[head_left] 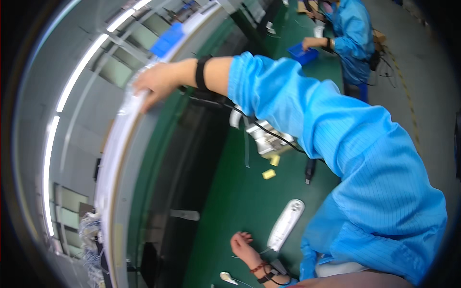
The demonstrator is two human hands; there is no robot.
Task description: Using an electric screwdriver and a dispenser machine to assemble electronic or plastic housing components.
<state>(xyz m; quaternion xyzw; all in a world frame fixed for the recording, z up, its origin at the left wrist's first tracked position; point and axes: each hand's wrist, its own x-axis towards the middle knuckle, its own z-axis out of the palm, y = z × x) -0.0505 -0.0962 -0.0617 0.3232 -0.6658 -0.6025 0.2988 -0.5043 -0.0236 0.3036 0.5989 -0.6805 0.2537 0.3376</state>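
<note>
My right hand (156,84) reaches far out to the shelf edge, black band on its wrist. Its fingers bend over crinkled clear plastic, apparently a bag (126,104); they look closed on it, though motion blurs them. Low in the picture my left hand (244,247) hovers over or rests on the green bench, fingers loosely curled and a little apart, nothing visible in them. It wears a red bead bracelet and a black band with a cord. Beside it lies a long white handheld device (286,224) with a rounded end.
On the green bench (225,197) lie yellow blocks (269,174), silvery-white parts (264,137), a black cable plug (309,172) and a small round-ended white piece (227,277). A blue bin (167,39) stands on the shelf. Farther along, a co-worker (354,36) in blue reaches to a blue tray (302,54).
</note>
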